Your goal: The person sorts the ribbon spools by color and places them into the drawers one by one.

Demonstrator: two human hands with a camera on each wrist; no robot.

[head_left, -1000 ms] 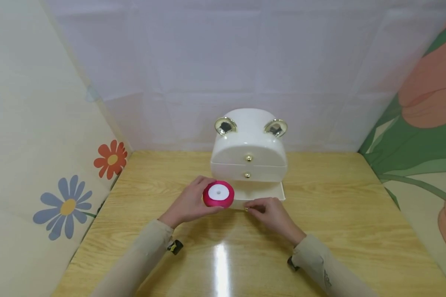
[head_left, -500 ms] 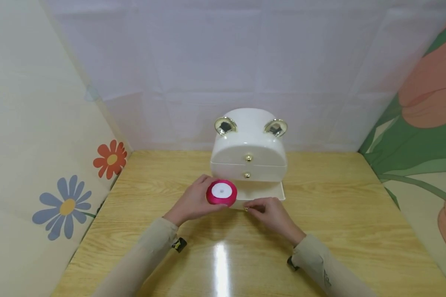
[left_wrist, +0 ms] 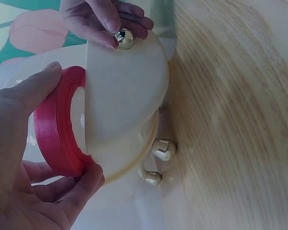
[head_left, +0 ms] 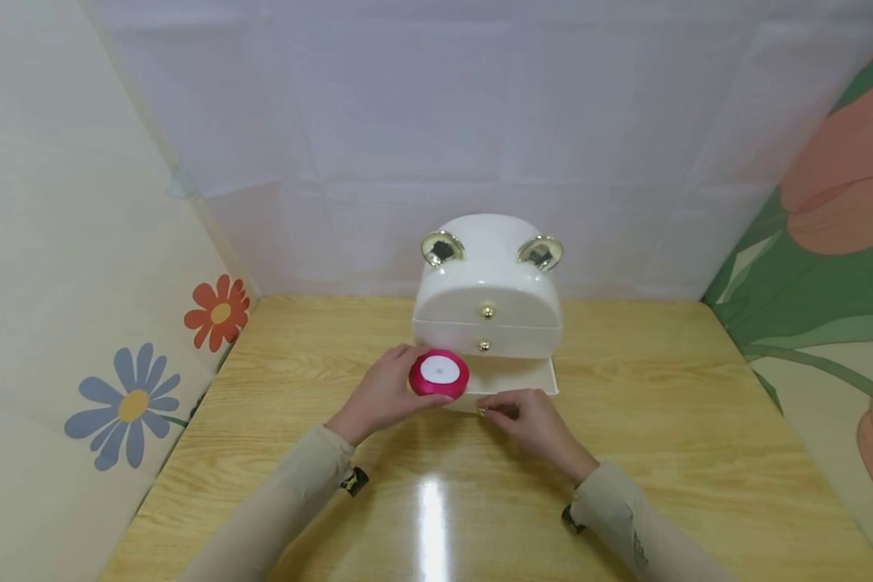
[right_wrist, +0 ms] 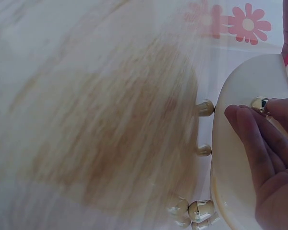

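Note:
My left hand (head_left: 389, 388) grips a spool of pink-red ribbon (head_left: 440, 375) by its edge, thumb on one side and fingers on the other. In the left wrist view the ribbon spool (left_wrist: 62, 122) overlaps the straight upper edge of the drawer front. A white box (head_left: 487, 279) with gold rings on top stands behind, its lowest drawer (head_left: 527, 374) pulled out toward me. My right hand (head_left: 531, 420) pinches that drawer's gold knob (right_wrist: 260, 104) between thumb and fingers. The spool hangs over the left part of the drawer and hides it in the head view.
Two upper drawers with gold knobs (head_left: 487, 312) are closed. Small gold feet (left_wrist: 163, 149) show beneath the box. The wooden table (head_left: 669, 420) meets a pale back sheet (head_left: 378, 145) and flower-printed side walls (head_left: 134, 404).
My left hand has moved the ribbon spool slightly right and farther from me, over the drawer, and the spool is tilted flatter. My right hand stays on the knob.

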